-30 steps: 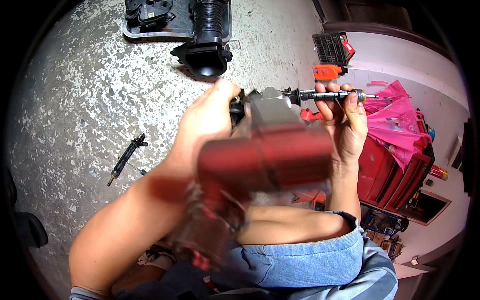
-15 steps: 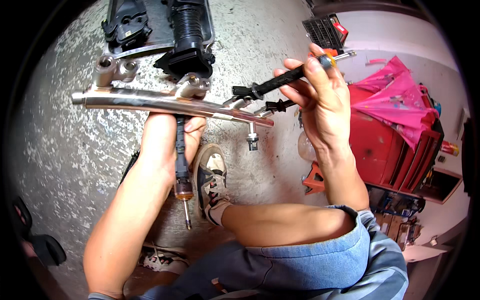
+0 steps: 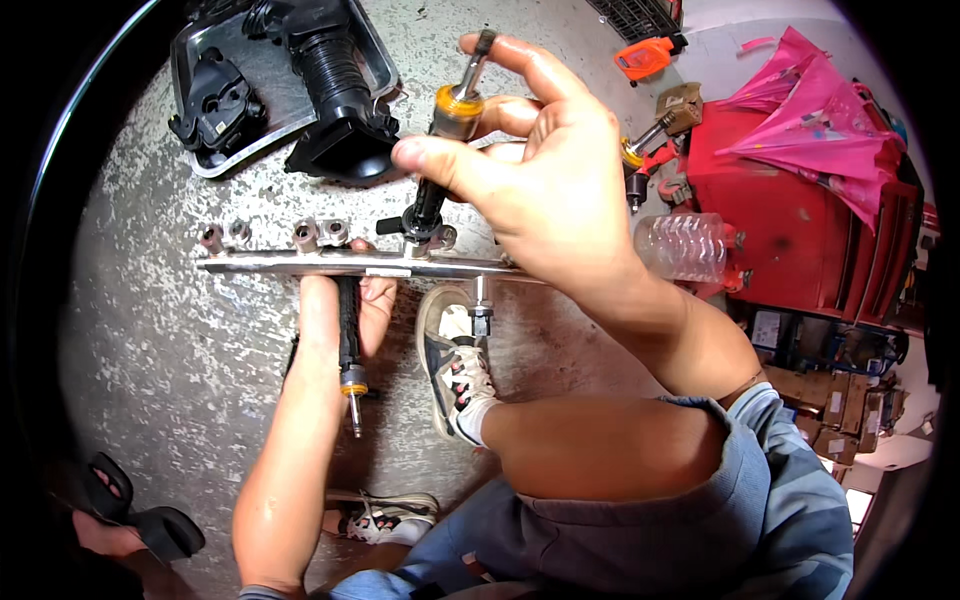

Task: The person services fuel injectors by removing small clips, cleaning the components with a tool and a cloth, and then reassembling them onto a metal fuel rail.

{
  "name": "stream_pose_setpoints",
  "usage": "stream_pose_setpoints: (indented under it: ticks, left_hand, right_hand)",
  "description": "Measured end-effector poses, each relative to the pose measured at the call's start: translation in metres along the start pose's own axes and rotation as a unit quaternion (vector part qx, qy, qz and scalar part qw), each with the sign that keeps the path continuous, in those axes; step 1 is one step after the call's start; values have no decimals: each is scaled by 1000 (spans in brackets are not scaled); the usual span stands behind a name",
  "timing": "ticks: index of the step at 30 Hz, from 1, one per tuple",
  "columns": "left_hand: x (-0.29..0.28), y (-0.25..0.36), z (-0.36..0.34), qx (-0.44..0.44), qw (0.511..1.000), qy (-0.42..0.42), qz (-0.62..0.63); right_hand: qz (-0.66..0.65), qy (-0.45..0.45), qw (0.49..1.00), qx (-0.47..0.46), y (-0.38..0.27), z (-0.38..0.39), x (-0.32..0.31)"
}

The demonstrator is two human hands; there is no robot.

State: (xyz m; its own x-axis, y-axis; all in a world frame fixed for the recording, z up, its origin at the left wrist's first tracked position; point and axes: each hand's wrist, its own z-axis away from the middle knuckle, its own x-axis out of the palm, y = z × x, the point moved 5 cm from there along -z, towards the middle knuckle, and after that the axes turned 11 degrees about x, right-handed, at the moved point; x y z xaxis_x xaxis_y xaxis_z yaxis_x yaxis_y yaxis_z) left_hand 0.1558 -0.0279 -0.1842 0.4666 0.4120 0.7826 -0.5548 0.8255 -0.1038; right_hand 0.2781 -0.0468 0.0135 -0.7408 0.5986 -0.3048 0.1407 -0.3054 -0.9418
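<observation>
A silver metal fuel rail [image 3: 285,262] with several stubby cups lies crosswise in front of me. My left hand [image 3: 375,300] is closed round it from below. A black fuel injector [image 3: 349,330] with a yellow ring hangs down at that palm. My right hand [image 3: 545,165] pinches a second black injector [image 3: 430,190], its metal tip up, with the fingertips near its yellow ring. That injector's lower end meets a cup on the rail. Under the rail hangs a small black-ended sensor [image 3: 481,320]. My right wrist hides the rail's right end.
A metal tray [image 3: 385,60] holds black plastic parts and a ribbed hose [image 3: 335,85]. At right stand a red tool cabinet [image 3: 760,230] with a pink umbrella [image 3: 810,120], a clear plastic bottle [image 3: 685,247] and an orange bottle [image 3: 645,60]. My shoe [image 3: 450,360] is below the rail.
My right hand has moved left and turned the injector from slanted to nearly upright, bringing its lower end to the rail. The rail now sits lower and more level in view.
</observation>
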Motion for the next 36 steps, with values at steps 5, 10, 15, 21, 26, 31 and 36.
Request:
stream_pose_setpoints:
  ticks: [5,10,15,21,26,31,36]
  left_hand:
    - [11,-7,7,11,1000,5,12]
    - [6,-1,4,27,999,-25,7]
    - [10,-1,8,66,998,11,-20]
    - [15,4,9,40,998,-32,23]
    - [21,9,18,54,994,-94,17]
    - [23,12,15,76,995,-66,28]
    - [20,11,12,61,996,-65,33]
  right_hand:
    - [54,-5,997,-56,-5,5,1]
    - [71,15,981,-179,-25,10,3]
    - [139,-1,956,-256,-36,21,6]
    - [124,25,964,-235,-21,2,7]
    - [-72,-98,991,-51,-28,2,7]
    - [-55,-71,992,-85,-27,8,14]
    - [66,-37,985,-152,-33,11,8]
